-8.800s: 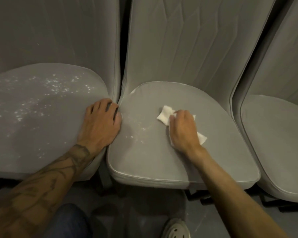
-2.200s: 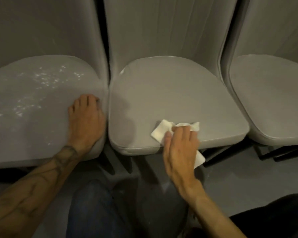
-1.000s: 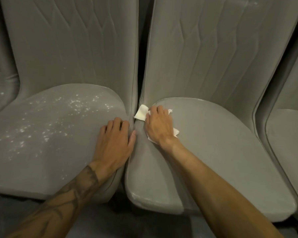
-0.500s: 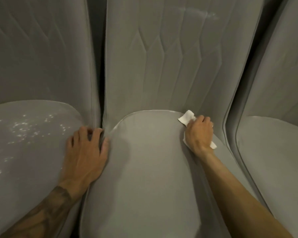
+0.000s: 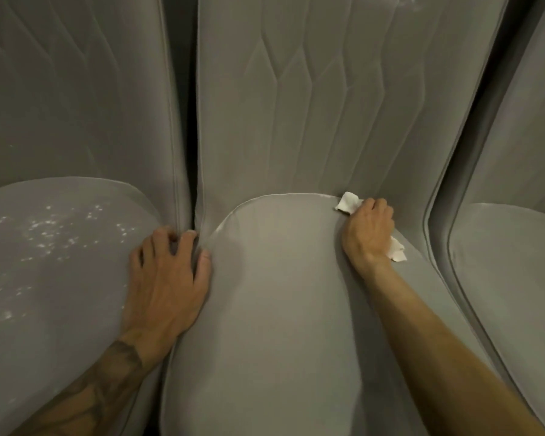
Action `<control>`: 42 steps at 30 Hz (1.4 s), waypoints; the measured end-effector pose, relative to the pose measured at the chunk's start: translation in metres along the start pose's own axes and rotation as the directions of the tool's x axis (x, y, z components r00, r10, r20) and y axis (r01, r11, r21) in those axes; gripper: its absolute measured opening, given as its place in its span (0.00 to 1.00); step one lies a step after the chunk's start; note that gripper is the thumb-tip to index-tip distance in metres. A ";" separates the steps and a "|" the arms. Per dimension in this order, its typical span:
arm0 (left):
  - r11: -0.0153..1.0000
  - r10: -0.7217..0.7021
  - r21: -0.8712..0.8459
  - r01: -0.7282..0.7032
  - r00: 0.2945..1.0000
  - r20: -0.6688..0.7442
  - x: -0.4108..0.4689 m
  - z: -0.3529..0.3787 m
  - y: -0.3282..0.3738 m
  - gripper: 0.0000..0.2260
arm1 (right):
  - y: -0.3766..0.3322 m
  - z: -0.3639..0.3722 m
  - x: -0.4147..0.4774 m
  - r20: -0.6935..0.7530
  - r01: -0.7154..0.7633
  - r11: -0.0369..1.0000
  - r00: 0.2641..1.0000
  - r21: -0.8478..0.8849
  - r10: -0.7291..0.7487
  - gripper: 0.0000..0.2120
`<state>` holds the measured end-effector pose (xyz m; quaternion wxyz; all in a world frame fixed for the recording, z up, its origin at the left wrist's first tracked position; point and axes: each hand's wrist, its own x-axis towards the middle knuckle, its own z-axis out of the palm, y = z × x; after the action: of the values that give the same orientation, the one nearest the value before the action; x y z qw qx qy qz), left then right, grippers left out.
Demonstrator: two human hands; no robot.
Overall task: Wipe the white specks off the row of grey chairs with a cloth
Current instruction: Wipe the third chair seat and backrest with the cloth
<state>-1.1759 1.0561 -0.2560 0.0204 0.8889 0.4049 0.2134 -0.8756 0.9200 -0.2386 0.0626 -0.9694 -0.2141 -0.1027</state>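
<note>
Three grey padded chairs stand side by side. The middle chair's seat (image 5: 277,294) looks free of specks. My right hand (image 5: 370,232) presses a white cloth (image 5: 348,202) onto the back right of that seat, where it meets the backrest; cloth ends stick out above and below the hand. The left chair's seat (image 5: 44,278) carries many white specks (image 5: 51,234). My left hand (image 5: 167,278) lies flat on the left seat's right edge, fingers spread, its fingertips at the gap between the two chairs.
The right chair's seat (image 5: 510,272) shows at the right edge, a narrow gap away from the middle one. Quilted backrests (image 5: 312,105) rise close behind all the seats. A dark slit (image 5: 188,121) separates the left and middle backrests.
My right hand has carried the cloth from the seat's front edge to its back left corner, then along the back edge to the right. My left hand has stayed on the left seat.
</note>
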 end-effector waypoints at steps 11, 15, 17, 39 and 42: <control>1.000 -0.026 -0.009 0.027 0.996 0.091 -0.002 -0.008 0.001 0.20 | 0.000 0.011 0.009 0.054 0.193 0.981 0.980 -0.027 -0.191 0.18; 0.998 -0.054 -0.012 0.056 0.990 0.131 0.001 -0.014 0.004 0.20 | -0.032 0.012 0.017 0.039 0.314 0.935 0.945 0.163 -0.324 0.17; 0.999 -0.053 -0.006 0.054 0.990 0.133 0.001 -0.014 0.003 0.20 | -0.013 0.010 0.017 0.017 0.370 0.911 0.925 0.181 -0.379 0.16; 0.996 -0.069 -0.045 0.074 0.991 0.111 0.001 -0.014 0.003 0.20 | -0.087 0.009 -0.004 0.059 0.505 0.785 0.827 0.359 -0.559 0.20; 0.997 -0.051 -0.054 0.056 0.995 0.089 0.000 -0.012 0.002 0.20 | -0.056 0.009 0.008 0.010 0.475 0.818 0.863 0.325 -0.506 0.16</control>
<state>-1.1790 1.0530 -0.2444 0.0690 0.8851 0.4213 0.1852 -0.8910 0.9749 -0.2408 0.1755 -0.8629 -0.4727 -0.0336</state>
